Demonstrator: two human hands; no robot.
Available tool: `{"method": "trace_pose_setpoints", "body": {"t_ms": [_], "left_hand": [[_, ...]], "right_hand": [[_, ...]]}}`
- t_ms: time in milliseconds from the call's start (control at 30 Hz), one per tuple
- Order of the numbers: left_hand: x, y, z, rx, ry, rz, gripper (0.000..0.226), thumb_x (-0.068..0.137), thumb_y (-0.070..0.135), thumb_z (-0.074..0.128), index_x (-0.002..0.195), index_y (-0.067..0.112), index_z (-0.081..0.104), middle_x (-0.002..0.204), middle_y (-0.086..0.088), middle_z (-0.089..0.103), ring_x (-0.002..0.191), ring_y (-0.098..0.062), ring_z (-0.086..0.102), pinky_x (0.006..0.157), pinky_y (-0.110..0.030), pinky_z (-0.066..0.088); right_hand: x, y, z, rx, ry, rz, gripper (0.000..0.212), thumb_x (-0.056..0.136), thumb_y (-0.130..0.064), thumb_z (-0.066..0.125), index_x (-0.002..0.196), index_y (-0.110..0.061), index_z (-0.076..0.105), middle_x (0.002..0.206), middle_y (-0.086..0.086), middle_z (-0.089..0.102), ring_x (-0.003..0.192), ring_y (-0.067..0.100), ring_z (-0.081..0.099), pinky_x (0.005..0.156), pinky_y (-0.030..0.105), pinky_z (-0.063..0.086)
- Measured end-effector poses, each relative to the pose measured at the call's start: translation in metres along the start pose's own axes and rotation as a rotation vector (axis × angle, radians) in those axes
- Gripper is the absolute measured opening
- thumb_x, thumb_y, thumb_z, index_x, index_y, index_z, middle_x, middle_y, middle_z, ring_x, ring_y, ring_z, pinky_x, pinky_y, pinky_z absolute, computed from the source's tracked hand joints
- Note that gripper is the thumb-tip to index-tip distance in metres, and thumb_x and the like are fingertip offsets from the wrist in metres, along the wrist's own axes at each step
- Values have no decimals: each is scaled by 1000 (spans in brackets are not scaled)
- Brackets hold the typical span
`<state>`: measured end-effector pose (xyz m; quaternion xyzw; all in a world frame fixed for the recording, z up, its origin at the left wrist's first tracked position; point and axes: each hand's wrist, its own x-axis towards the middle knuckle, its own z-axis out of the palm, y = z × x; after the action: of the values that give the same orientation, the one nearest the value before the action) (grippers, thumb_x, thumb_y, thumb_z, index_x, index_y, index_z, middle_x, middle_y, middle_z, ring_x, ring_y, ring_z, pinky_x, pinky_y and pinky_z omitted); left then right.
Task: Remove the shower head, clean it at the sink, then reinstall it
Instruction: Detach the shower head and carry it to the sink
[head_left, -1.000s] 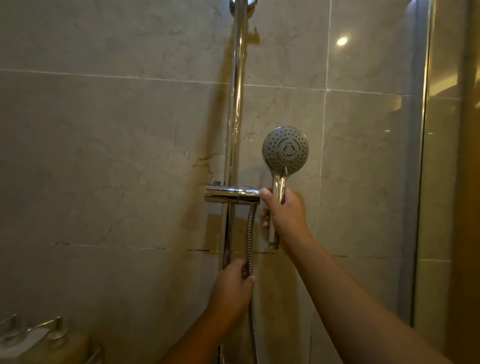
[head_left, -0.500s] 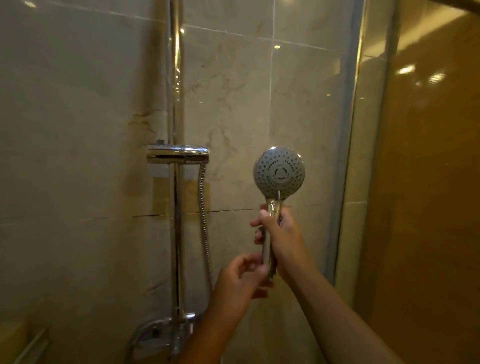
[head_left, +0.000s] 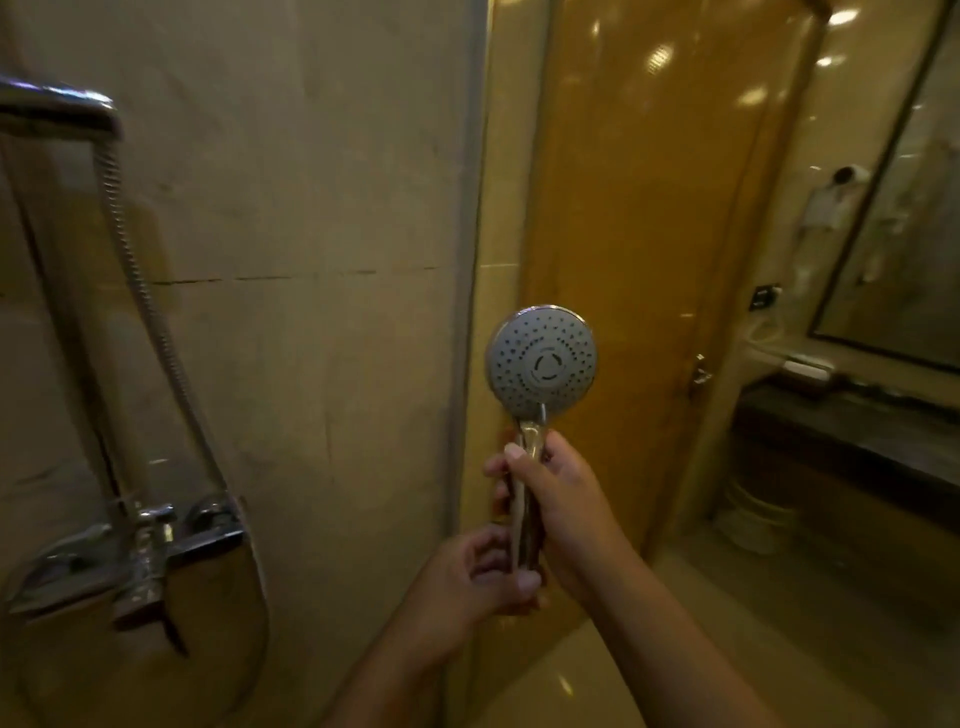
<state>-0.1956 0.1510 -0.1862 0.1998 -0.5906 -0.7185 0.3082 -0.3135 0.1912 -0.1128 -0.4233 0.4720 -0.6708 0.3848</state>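
The shower head is a round grey spray face on a chrome handle, held upright and facing me. My right hand is wrapped around the handle, thumb up near the neck. My left hand is curled around the handle's bottom end, just below the right hand. The metal hose hangs from the chrome wall holder at the upper left and loops down past the mixer tap. Where the hose ends is hidden behind my left arm.
A tiled wall fills the left half. A glass partition edge runs vertically through the middle, with a yellow-brown door behind it. At the right are a dark vanity counter and a framed mirror.
The view has swung to the right. My right hand carried the shower head away from the holder and rail. My left hand let go of the hose and came up to the handle's bottom end.
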Motion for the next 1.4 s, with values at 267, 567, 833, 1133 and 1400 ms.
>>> {"method": "trace_pose_setpoints", "body": {"t_ms": [267, 567, 833, 1133, 1400], "left_hand": [[-21, -34, 83, -33, -257, -57, 39, 71, 15, 82, 107, 8, 70, 93, -13, 74, 82, -25, 72, 74, -34, 59], [-34, -43, 129, 3, -433, -27, 32, 76, 17, 82, 106, 15, 73, 98, -11, 74, 93, -25, 71, 80, -35, 58], [-28, -33, 161, -14, -770, -98, 33, 74, 16, 78, 106, 14, 72, 99, -12, 75, 95, -25, 72, 79, -29, 57], [-36, -59, 237, 4, -1063, -158, 39, 72, 27, 81, 108, 15, 71, 100, -17, 73, 95, -35, 70, 84, -42, 59], [-36, -96, 291, 117, -1162, -233, 35, 78, 26, 75, 111, 18, 67, 96, -9, 76, 91, -26, 73, 78, -36, 61]], "right_hand": [[-89, -9, -76, -49, 169, -19, 21, 95, -18, 53, 115, -17, 61, 89, 1, 73, 74, 15, 61, 69, 33, 52], [-150, -30, -104, -109, 261, -89, 20, 102, -14, 50, 120, -15, 57, 91, -1, 72, 78, 15, 61, 69, 29, 55], [-196, -48, -117, -204, 449, -155, 28, 95, -24, 58, 122, -19, 58, 98, 0, 73, 82, 15, 65, 73, 29, 56], [-269, -61, -146, -256, 853, -199, 29, 94, -22, 61, 122, -16, 60, 99, 3, 73, 85, 18, 68, 78, 32, 57], [-306, -45, -199, -233, 1152, -153, 27, 97, -15, 62, 123, -19, 60, 97, 5, 76, 88, 17, 72, 80, 32, 57]]}}
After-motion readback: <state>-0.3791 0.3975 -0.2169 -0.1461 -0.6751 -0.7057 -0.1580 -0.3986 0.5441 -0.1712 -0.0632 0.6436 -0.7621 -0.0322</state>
